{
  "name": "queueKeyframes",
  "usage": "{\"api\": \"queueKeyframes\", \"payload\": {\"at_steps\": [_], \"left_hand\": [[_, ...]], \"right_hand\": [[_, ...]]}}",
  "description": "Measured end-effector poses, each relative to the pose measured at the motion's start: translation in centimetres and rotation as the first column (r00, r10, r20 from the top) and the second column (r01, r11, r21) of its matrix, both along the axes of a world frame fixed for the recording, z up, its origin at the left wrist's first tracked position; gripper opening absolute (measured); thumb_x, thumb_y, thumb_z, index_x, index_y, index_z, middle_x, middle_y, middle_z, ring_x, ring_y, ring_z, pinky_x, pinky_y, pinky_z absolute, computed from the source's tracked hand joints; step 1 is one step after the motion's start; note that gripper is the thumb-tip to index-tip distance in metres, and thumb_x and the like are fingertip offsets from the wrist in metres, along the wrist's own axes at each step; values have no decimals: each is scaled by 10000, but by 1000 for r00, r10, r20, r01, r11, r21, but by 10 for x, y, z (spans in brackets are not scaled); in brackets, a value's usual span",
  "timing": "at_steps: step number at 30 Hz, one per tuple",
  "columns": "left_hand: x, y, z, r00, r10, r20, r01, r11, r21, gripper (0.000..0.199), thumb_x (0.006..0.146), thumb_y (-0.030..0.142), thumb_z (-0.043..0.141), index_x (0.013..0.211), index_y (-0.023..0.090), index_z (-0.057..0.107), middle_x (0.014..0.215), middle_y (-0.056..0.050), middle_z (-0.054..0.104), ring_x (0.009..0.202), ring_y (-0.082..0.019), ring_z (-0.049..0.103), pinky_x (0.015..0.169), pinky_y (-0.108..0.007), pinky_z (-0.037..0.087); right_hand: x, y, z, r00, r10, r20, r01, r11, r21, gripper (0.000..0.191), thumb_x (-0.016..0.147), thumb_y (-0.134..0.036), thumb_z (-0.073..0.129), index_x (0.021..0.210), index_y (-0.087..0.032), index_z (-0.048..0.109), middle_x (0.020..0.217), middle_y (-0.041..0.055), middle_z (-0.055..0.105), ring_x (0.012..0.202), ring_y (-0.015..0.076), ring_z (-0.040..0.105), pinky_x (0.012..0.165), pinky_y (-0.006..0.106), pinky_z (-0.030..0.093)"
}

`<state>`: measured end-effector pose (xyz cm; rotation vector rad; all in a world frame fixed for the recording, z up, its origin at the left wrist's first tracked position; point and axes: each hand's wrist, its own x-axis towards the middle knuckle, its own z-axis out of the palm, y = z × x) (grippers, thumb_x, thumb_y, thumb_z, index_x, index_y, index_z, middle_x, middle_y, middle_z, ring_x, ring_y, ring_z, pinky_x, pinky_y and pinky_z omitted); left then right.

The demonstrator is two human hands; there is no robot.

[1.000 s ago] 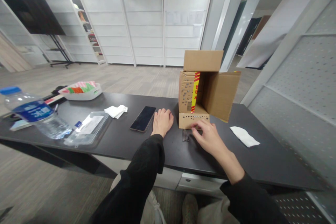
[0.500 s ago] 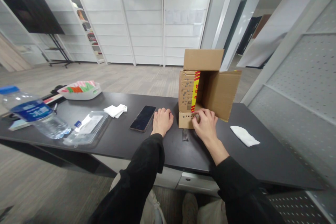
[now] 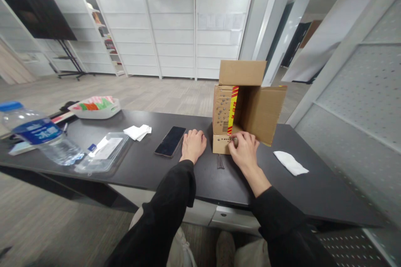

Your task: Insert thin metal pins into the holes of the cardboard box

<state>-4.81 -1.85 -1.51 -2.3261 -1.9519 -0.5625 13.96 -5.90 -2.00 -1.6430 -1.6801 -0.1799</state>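
A cardboard box (image 3: 220,110) stands on the desk with its front side open and flaps spread. Its low front flap (image 3: 221,147) has a row of small dark holes. My right hand (image 3: 244,150) is at that flap, thumb and fingertips pinched together close to the end of the row; whatever they hold is hidden. Several long nails or screws (image 3: 220,161) lie side by side on the desk just below the flap. My left hand (image 3: 193,146) rests on the desk with curled fingers, between the box and a dark phone (image 3: 171,141), holding nothing that shows.
On the dark desk (image 3: 140,175) left of the phone are folded white tissue (image 3: 138,132), a clear plastic case (image 3: 105,152), a water bottle (image 3: 44,135) and a white tray (image 3: 97,112) of colourful packets. Another tissue (image 3: 290,162) lies at right. A perforated panel (image 3: 360,104) borders the right side.
Both hands stay almost where they were, the right one still pinched at the box flap. The view has shifted very slightly; otherwise nothing visibly differs.
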Motion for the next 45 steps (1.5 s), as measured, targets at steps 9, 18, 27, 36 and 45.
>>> {"api": "queueKeyframes", "payload": {"at_steps": [9, 18, 27, 36, 45], "left_hand": [[0, 2, -2, 1000, -5, -1, 5, 1000, 22, 265, 968, 292, 388, 1001, 214, 639, 1049, -100, 642, 1068, -246, 535, 905, -383, 386], [0, 1, -1, 1000, -2, -5, 2, 1000, 4, 272, 972, 297, 379, 1013, 217, 635, 1070, -99, 638, 1079, -243, 529, 910, -381, 385], [0, 2, -2, 1000, -1, -20, 2, 1000, 27, 269, 966, 295, 390, 992, 207, 642, 1052, -96, 645, 1055, -247, 539, 884, -385, 390], [0, 2, -2, 1000, -3, -9, 3, 1000, 21, 271, 967, 294, 390, 990, 207, 646, 1039, -99, 643, 1057, -250, 535, 886, -391, 387], [0, 2, -3, 1000, -3, -22, 4, 999, 52, 256, 963, 293, 398, 975, 205, 639, 1028, -90, 650, 1033, -244, 545, 864, -382, 389]], "right_hand": [[0, 1, -1, 1000, -12, 4, 12, 1000, 12, 169, 825, -228, 523, 922, -212, 659, 1052, 114, 616, 1047, 303, 456, 893, 459, 333], [0, 2, -2, 1000, -9, -20, 9, 1000, 5, 141, 825, -226, 518, 895, -204, 639, 1060, 116, 626, 1052, 304, 459, 891, 455, 336], [-1, 3, -3, 1000, -15, -15, 15, 1000, 19, 118, 814, -208, 510, 890, -194, 598, 1036, 110, 620, 1029, 289, 457, 862, 420, 328], [0, 4, -5, 1000, -11, -29, 13, 998, 60, 107, 823, -215, 508, 896, -201, 585, 1003, 97, 635, 998, 279, 466, 847, 404, 321], [1, 6, -6, 1000, -24, -14, 25, 998, 62, 149, 835, -241, 509, 917, -199, 626, 1009, 101, 639, 1004, 289, 466, 847, 414, 322]]}}
